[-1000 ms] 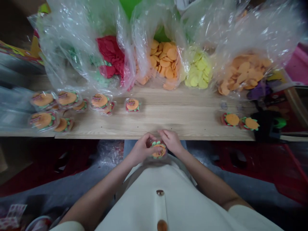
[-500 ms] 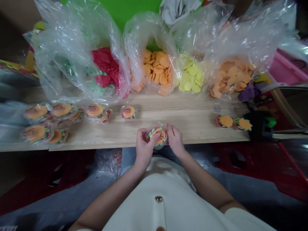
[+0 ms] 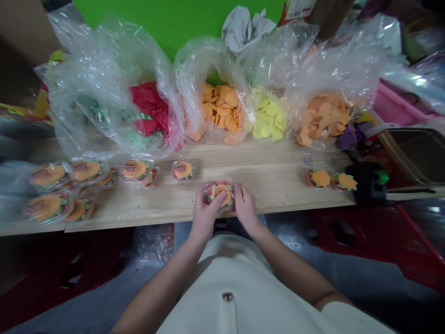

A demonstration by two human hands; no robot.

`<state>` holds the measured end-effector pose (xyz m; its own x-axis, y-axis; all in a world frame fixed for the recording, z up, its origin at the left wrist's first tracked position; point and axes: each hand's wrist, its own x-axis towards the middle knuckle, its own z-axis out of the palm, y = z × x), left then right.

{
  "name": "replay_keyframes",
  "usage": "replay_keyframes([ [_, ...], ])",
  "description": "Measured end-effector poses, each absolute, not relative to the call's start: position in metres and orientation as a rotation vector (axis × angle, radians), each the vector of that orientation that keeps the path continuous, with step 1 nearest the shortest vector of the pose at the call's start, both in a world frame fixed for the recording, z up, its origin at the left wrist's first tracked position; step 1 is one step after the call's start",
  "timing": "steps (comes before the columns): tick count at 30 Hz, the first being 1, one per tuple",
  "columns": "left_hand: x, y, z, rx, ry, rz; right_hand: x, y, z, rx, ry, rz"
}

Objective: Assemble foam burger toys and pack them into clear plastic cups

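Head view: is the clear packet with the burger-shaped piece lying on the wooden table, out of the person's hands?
No, the clear packet is held between the left hand and the right hand.

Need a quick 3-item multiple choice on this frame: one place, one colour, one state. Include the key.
1. Where are the two bare burger pieces?
A. Right end of the wooden board
B. Inside a plastic bag
C. On the floor

2. What colour are the discs just left of the yellow discs?
A. Green
B. Purple
C. Orange

3. What state is the clear pack in?
A. Lying untouched on the board
B. Gripped between two hands
C. Held in one hand only

1: A, they lie on the bare wood near its right end.
2: C, the orange discs fill the neighbouring bag.
3: B, the left hand and right hand both grip it.
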<state>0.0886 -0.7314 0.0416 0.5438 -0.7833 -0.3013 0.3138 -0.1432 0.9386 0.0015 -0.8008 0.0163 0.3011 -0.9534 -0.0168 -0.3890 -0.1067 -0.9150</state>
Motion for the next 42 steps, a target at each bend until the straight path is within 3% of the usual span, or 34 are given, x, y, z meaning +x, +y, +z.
replay_keyframes([
  [4, 0.066, -0.729, 0.041, 1.445, -0.460, -0.730, -0.002, -0.792, 0.016, -1.617, 1.264, -0.864],
  [7, 0.066, -0.720, 0.043, 1.433, -0.478, -0.735, -0.013, -0.800, 0.021, -1.732, 1.134, -0.817],
  [10, 0.086, -0.712, 0.048, 1.360, -0.568, -1.000, -0.025, -0.809, 0.026, -1.899, 0.997, -0.721],
  [14, 0.116, -0.699, 0.052, 1.444, -0.849, -1.428, -0.033, -0.801, 0.028, -2.205, 0.622, -0.352],
  [17, 0.122, -0.681, 0.044, 1.514, -1.008, -1.573, -0.039, -0.779, 0.021, -2.146, 0.531, -0.164],
  [23, 0.122, -0.654, 0.041, 1.653, -1.227, -1.336, -0.066, -0.740, 0.012, -1.776, 0.595, -0.093],
  [30, 0.107, -0.652, 0.055, 1.529, -1.439, -1.178, -0.069, -0.734, 0.024, -2.010, 0.443, -0.063],
  [36, 0.105, -0.654, 0.040, 1.626, -1.203, -1.201, -0.067, -0.729, 0.016, -1.834, 0.577, -0.168],
  [42, 0.109, -0.648, 0.037, 1.501, -0.516, -1.518, -0.069, -0.730, 0.010, -1.745, 0.712, -0.244],
])
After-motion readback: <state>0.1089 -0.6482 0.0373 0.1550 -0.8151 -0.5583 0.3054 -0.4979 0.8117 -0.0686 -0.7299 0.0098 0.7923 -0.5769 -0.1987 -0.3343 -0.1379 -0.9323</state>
